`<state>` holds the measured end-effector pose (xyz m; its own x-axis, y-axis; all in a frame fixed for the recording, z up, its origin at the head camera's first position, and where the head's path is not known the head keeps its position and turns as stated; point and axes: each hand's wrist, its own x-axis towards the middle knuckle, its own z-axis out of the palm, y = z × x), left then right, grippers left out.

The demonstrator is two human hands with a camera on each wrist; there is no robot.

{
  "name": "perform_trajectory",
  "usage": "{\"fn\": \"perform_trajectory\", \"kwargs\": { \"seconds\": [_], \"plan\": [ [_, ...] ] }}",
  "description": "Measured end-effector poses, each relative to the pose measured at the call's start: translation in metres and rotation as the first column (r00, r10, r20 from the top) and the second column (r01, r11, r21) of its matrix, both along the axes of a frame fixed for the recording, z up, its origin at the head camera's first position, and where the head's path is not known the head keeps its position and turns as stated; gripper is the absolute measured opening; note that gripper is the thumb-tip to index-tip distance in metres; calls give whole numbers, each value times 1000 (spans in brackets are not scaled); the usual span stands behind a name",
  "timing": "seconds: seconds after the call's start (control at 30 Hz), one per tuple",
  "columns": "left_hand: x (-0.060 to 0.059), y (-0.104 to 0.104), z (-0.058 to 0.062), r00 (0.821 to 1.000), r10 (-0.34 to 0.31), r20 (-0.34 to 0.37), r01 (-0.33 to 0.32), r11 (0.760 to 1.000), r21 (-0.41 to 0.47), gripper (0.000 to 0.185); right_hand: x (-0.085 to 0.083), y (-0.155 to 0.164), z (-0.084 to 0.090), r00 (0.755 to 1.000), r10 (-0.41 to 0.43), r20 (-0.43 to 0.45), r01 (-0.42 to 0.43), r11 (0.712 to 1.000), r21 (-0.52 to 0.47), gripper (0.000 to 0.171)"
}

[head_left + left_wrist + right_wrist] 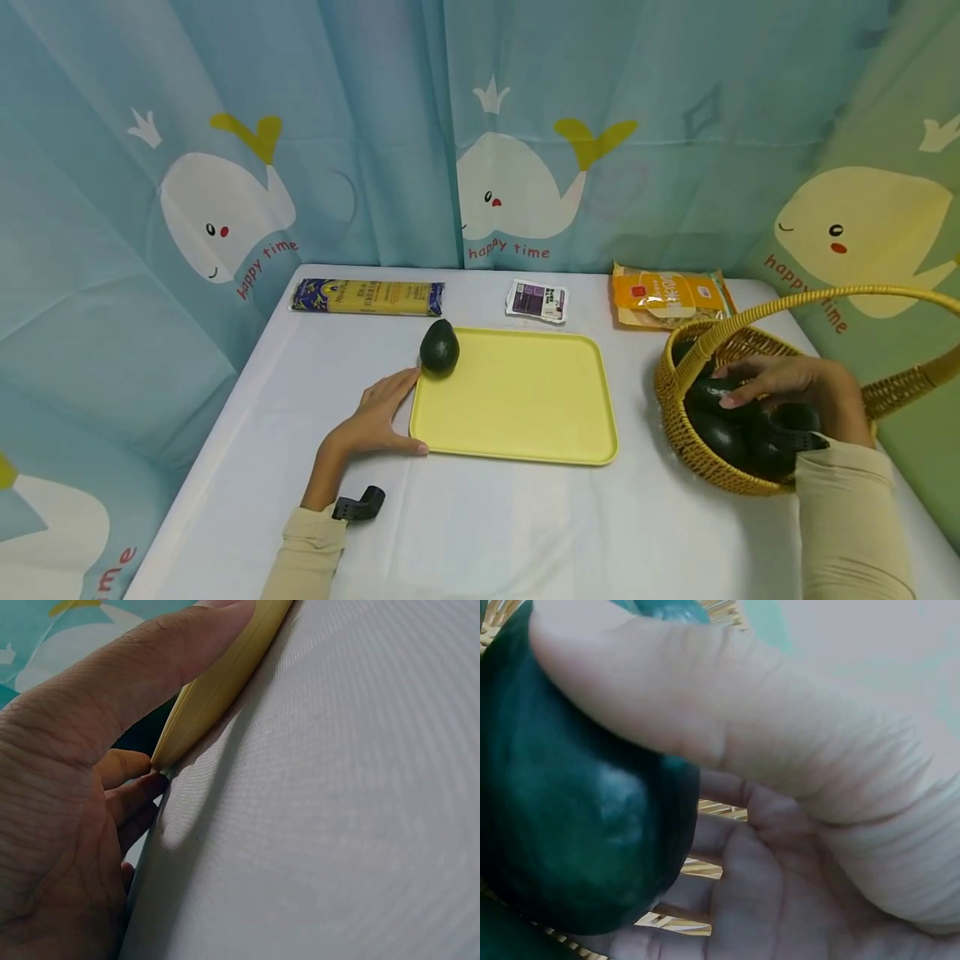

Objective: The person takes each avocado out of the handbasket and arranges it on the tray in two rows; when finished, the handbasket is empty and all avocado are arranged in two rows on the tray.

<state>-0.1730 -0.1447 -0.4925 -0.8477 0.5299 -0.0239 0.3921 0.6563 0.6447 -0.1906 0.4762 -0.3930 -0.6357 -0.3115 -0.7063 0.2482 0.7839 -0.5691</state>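
A dark green avocado (439, 347) lies on the far left corner of a yellow tray (517, 400). My left hand (377, 422) spans the tray's near left corner, its thumb (172, 656) at the front edge and its outstretched fingers along the left side. Inside a wicker basket (678, 442) on the right, my right hand (798, 385) holds an avocado (592, 795) between thumb and fingers. More avocados (720, 437) sit around it in the basket, partly hidden by the hand and wrist.
Behind the tray lie a long blue-and-gold packet (367, 297), a small purple-and-white packet (537, 301) and an orange bag (670, 296). The basket's tall handle (832, 293) arches over the right forearm. Curtains (375, 125) border the white table.
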Motion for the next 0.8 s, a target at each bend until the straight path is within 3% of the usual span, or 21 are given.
{"fn": "perform_trajectory", "kwargs": {
  "seconds": [0.27, 0.5, 0.67, 0.8],
  "plan": [
    [0, -1, 0, 1000, -4, -16, 4, 1000, -1, 124, 8, -2, 12, 998, -32, -50, 31, 999, -30, 70],
    [1, -1, 0, 1000, 4, -4, -4, 1000, -15, 125, 17, -6, 21, 990, 3, -140, -10, 999, -50, 64],
    [2, -1, 2, 1000, 2, -5, -2, 1000, 2, 125, 28, -9, 28, 970, 13, -242, -24, 999, -43, 58],
    [2, -1, 3, 1000, -1, -16, 1, 1000, 5, 123, 37, -14, 35, 933, 67, -354, -62, 998, 24, 53]
  ]
}}
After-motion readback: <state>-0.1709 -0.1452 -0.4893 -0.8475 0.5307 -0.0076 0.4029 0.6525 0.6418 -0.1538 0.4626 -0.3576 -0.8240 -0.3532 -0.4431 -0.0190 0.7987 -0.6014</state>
